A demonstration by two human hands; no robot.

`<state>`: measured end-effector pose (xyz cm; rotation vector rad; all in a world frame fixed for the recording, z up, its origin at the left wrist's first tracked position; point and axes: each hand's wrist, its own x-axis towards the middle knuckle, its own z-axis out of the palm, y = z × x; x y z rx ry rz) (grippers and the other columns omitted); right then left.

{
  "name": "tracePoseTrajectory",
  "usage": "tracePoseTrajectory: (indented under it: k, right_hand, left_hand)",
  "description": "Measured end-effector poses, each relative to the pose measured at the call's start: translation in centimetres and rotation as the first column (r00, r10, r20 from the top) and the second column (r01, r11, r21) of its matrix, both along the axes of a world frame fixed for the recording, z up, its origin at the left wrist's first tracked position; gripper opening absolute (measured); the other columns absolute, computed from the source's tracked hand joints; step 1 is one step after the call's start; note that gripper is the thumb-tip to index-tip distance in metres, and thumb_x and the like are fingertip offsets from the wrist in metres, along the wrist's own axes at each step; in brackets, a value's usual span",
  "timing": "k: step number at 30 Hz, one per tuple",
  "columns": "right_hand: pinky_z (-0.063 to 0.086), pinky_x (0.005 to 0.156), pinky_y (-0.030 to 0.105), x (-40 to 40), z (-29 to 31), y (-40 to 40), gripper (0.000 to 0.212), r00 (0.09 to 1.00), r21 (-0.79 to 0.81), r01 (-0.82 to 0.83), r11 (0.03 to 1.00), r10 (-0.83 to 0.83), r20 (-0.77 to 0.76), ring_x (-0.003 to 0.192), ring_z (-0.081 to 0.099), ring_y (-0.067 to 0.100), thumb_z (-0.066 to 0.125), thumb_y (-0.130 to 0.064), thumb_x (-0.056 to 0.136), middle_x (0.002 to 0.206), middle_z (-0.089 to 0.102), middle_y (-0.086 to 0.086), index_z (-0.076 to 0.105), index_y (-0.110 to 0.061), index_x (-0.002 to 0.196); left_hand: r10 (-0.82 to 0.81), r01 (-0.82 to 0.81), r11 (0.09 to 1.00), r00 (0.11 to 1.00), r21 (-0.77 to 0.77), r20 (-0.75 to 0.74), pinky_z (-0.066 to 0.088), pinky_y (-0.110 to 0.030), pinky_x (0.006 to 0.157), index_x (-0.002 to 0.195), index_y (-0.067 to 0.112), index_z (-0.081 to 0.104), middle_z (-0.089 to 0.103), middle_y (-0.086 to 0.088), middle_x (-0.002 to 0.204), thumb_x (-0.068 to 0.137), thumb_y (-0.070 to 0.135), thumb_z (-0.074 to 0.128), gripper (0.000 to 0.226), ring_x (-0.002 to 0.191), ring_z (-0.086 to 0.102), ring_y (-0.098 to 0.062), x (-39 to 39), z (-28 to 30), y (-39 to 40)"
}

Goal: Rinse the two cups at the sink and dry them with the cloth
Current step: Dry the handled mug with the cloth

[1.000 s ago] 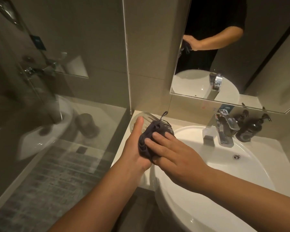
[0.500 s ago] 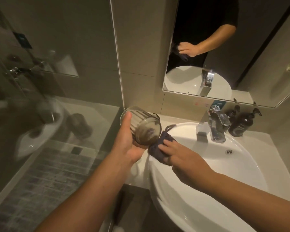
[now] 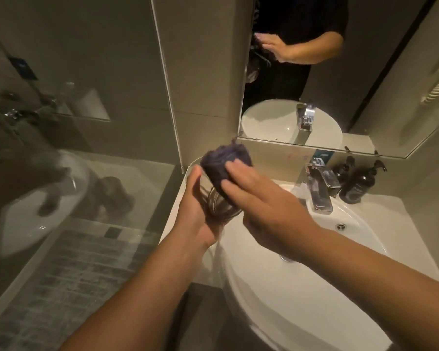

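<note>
At the far left a glass shower screen (image 3: 69, 173) shows dim reflections, with a tiled floor (image 3: 69, 279) below it.

Over the left rim of the white sink (image 3: 276, 307), the left hand (image 3: 197, 211) grips a clear ribbed glass cup (image 3: 219, 205) from the left side, palm and fingers wrapped round its wall, thumb pointing up along the side. The cup is tilted, held in the air above the sink's left edge, touching nothing but the hands and the cloth. Whether anything is in it cannot be told; the view into it is covered and blurred.

A dark purple cloth (image 3: 224, 163) is bunched over the upper end of the cup. The right hand (image 3: 261, 209) presses on the cloth with fairly straight fingers laid flat across it; its thumb is hidden, so a pinch cannot be confirmed.

The sink bowl holds no visible water; its overflow hole (image 3: 341, 226) sits on the back wall. A chrome tap (image 3: 321, 191) stands at the back edge of the sink. Just right of the tap, at the back right corner of the tabletop (image 3: 395, 214), two dark pump bottles (image 3: 357, 184) stand upright, close together; their contents cannot be seen.

Above, a mirror (image 3: 390, 79) reflects the sink, the tap and the person's arm.
</note>
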<state>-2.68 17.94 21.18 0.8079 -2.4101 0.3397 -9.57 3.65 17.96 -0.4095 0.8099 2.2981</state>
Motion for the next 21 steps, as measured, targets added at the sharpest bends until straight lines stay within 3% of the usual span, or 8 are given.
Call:
tracePoseTrajectory:
  k: [2,4,8,13,15,18,21]
  right_hand:
    - [0.028,0.114,0.05,-0.9,-1.0,-0.3,0.055,0.999,0.188,-0.036,0.981,0.042,-0.027,0.136,0.039,0.042,0.065,0.006,0.082,0.143,0.045,0.025,0.052,-0.001,0.135]
    - [0.027,0.115,0.052,-1.1,-2.0,0.1,0.055,0.997,0.234,-0.056,0.971,0.068,-0.045,0.138,0.036,0.041,0.068,0.004,0.085,0.146,0.04,0.023,0.049,-0.002,0.136]
    - [0.028,0.116,0.048,-0.8,-3.9,0.7,0.048,0.99,0.142,-0.036,0.989,0.055,-0.133,0.141,0.031,0.037,0.056,0.001,0.094,0.147,0.032,0.022,0.041,-0.003,0.139]
    - [0.03,0.113,0.047,0.2,-5.0,-0.5,0.039,0.991,-0.001,0.066,0.998,-0.066,-0.12,0.136,0.033,0.039,0.032,0.004,0.096,0.143,0.032,0.027,0.041,0.002,0.134]
    - [0.028,0.114,0.046,0.8,-5.6,-0.7,0.043,0.989,-0.009,0.095,0.995,-0.095,-0.112,0.136,0.033,0.039,0.037,0.006,0.092,0.143,0.033,0.027,0.041,0.002,0.135]
    - [0.038,0.107,0.051,1.9,-6.9,-0.5,0.051,0.986,0.049,0.138,0.989,-0.132,-0.103,0.131,0.043,0.043,0.058,0.011,0.082,0.139,0.046,0.027,0.051,0.004,0.132]
    - [0.048,0.1,0.047,3.1,-7.9,-0.4,0.064,0.987,0.153,0.149,0.977,-0.157,0.042,0.126,0.053,0.037,0.075,0.011,0.068,0.135,0.056,0.02,0.058,-0.001,0.129]
  left_hand:
    - [-0.009,0.009,0.998,1.0,0.057,-0.007,0.062,-0.03,0.065,0.12,0.009,0.072,0.076,-0.009,0.11,0.092,0.061,0.055,0.061,0.093,0.076,-0.023,0.1,-0.1,-0.4]
    - [0.012,-0.013,1.0,0.999,-0.021,-0.05,0.063,-0.034,0.071,0.112,0.012,0.078,0.078,-0.009,0.11,0.093,0.063,0.053,0.06,0.093,0.077,-0.024,0.2,-0.7,-0.9]
    - [0.055,-0.06,0.996,0.996,-0.07,-0.066,0.061,-0.043,0.079,0.123,0.016,0.073,0.075,-0.014,0.117,0.092,0.064,0.053,0.06,0.102,0.075,-0.03,0.7,-0.8,-1.1]
    - [0.132,-0.134,0.989,0.991,-0.058,-0.026,0.063,-0.043,0.072,0.129,0.011,0.067,0.074,-0.019,0.118,0.094,0.063,0.049,0.065,0.1,0.075,-0.033,0.9,-0.6,-1.3]
    - [0.134,-0.135,0.987,0.991,-0.088,-0.013,0.063,-0.042,0.073,0.129,0.011,0.067,0.075,-0.018,0.116,0.094,0.063,0.049,0.065,0.097,0.076,-0.032,1.1,-0.5,-1.2]
    - [0.162,-0.165,0.979,0.986,-0.122,-0.029,0.064,-0.04,0.066,0.122,0.01,0.07,0.078,-0.017,0.107,0.093,0.064,0.05,0.064,0.089,0.078,-0.03,0.8,-0.4,-1.0]
    - [0.176,-0.192,0.964,0.979,-0.187,-0.099,0.063,-0.037,0.059,0.089,0.011,0.084,0.08,-0.014,0.09,0.092,0.066,0.05,0.065,0.075,0.078,-0.026,0.0,0.1,-1.0]
